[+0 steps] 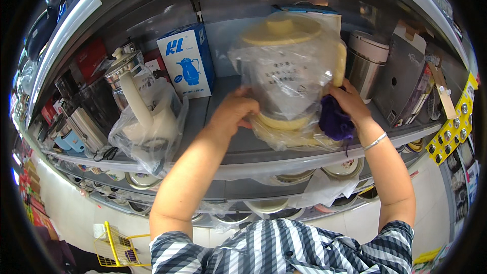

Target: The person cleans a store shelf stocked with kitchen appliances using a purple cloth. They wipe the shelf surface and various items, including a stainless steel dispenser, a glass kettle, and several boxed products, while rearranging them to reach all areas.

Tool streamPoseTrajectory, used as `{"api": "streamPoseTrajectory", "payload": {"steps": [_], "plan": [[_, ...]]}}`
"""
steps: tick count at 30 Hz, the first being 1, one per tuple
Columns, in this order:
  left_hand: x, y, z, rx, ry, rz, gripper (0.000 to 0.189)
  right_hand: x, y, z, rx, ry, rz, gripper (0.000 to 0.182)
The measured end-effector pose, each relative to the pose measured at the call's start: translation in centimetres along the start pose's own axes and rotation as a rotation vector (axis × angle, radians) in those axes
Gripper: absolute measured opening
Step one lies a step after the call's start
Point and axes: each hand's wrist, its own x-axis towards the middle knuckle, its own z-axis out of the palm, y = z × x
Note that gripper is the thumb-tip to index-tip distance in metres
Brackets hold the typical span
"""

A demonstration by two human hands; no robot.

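Note:
A jug with a yellow lid, handle and base (281, 72) stands upright on the grey shelf before me, wrapped in clear plastic with a printed sheet behind it. My left hand (237, 108) grips its lower left side through the wrap; motion blurs the fingers. At the lower right, my right hand (350, 101) touches the jug below its handle and holds a dark purple cloth (336, 118) that hangs down. To the left, a cream-handled metal pot (139, 106) sits partly in a clear plastic bag. Between them at the back is a blue-and-white box (186, 61) picturing a jug.
Right of the jug are a steel vacuum container with a pale lid (367, 64) and a grey carton (401, 72). The shelf's front edge (228, 171) runs below my hands, with plates and basins underneath. A yellow shopping trolley (118, 245) stands on the floor at lower left.

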Motion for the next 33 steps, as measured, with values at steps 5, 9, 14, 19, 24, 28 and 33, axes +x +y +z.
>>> {"api": "streamPoseTrajectory", "payload": {"steps": [5, 9, 14, 19, 24, 28, 33], "plan": [[0.9, 1.3, -5.2, 0.047, 0.015, -0.045, 0.058, 0.6, -1.3, 4.8, 0.048, -0.053, 0.004, 0.045], [1.5, 2.3, -8.2, 0.048, -0.017, -0.035, 0.052, 1.9, -1.6, 7.5, -0.068, -0.059, -0.027, 0.047], [3.9, 2.6, -11.5, 0.078, -0.032, -0.065, 0.049, 3.8, -1.8, 10.1, -0.097, -0.123, 0.005, 0.043], [6.0, 0.6, -14.2, 0.015, -0.051, -0.103, 0.057, 5.1, -1.5, 11.0, -0.233, -0.165, -0.085, 0.044], [6.4, -1.3, -14.8, -0.013, -0.002, -0.093, 0.050, 5.6, -2.5, 10.3, -0.514, -0.294, -0.155, 0.049], [5.3, -0.1, -13.6, 0.031, 0.006, -0.061, 0.047, 6.4, -2.5, 9.7, -0.716, -0.308, -0.142, 0.050], [4.6, 0.8, -12.4, 0.116, 0.094, 0.003, 0.043, 5.8, -1.8, 9.2, -0.816, -0.341, -0.149, 0.048]]}}
